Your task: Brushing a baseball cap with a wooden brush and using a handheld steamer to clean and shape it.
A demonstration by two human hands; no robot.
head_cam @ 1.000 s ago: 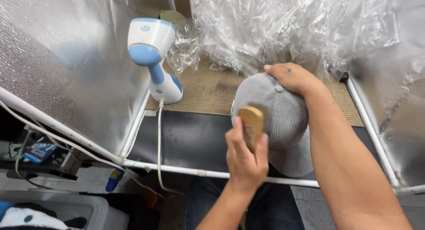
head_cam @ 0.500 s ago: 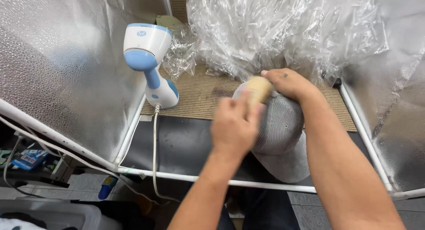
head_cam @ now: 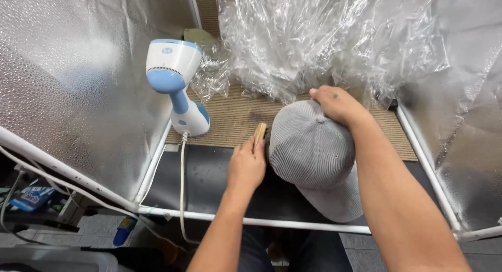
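Grey ribbed cap [head_cam: 314, 146], tan wooden brush [head_cam: 259, 132], white-and-blue steamer [head_cam: 178, 83].

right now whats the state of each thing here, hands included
left hand: closed around a wooden brush, at the cap's left side
right hand: resting on the cap's crown, gripping its far side
wooden brush: held, touching the cap
grey cap: crown up, brim toward the person
steamer: standing upright, corded
clear plastic: crumpled, piled behind
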